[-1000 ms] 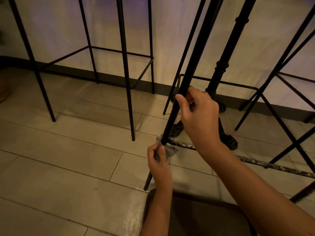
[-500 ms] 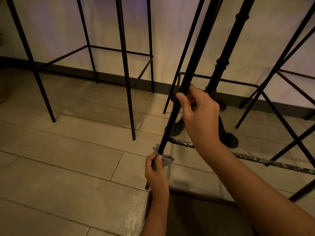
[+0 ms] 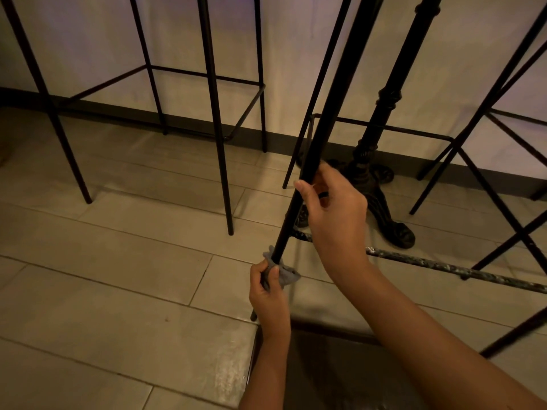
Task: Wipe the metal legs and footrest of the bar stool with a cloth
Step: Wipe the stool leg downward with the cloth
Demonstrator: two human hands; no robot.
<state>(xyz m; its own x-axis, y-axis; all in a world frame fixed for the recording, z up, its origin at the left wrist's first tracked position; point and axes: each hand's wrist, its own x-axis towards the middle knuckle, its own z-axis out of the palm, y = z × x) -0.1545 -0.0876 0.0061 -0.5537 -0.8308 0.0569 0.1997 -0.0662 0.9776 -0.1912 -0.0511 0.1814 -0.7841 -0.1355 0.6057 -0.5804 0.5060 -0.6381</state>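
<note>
Grey cloth (image 3: 282,272) in left hand (image 3: 268,294) round stool leg (image 3: 325,119), right hand (image 3: 334,214) gripping higher

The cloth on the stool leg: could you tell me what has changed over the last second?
The left hand has slid the grey cloth down the black stool leg, from the footrest joint to just below it, towards the floor. Nothing was let go. The right hand keeps its grip higher on the same leg, and the stool has not shifted.
</note>
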